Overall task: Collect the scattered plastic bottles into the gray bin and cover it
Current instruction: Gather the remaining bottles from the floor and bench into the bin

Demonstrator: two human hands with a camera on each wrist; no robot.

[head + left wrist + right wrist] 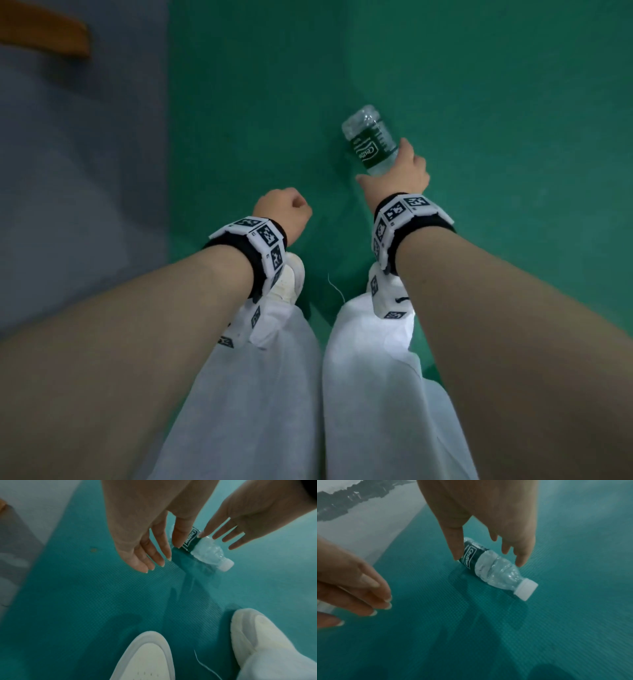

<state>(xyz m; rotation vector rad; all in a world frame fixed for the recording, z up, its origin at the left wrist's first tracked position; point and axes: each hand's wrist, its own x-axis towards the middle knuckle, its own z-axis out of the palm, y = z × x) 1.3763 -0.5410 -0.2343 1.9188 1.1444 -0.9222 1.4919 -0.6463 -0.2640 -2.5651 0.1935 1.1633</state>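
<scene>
A clear plastic bottle (371, 144) with a dark green label and a white cap lies on its side on the green floor (496, 102). My right hand (382, 161) reaches down over its cap end. In the right wrist view the thumb (457, 547) touches the bottle's label (471, 555), and the straight fingers (520, 559) stand along the other side of the bottle (496, 572). My left hand (284, 209) hangs beside it, with relaxed fingers (145, 563) holding nothing. The bottle (205, 550) and right hand (216, 538) also show in the left wrist view. No gray bin is in view.
A grey strip of floor (68, 171) borders the green floor on the left, with a brown wooden piece (44, 31) at the far left corner. My two white shoes (145, 655) (254, 628) stand just behind the bottle. A thin white thread (202, 665) lies between them.
</scene>
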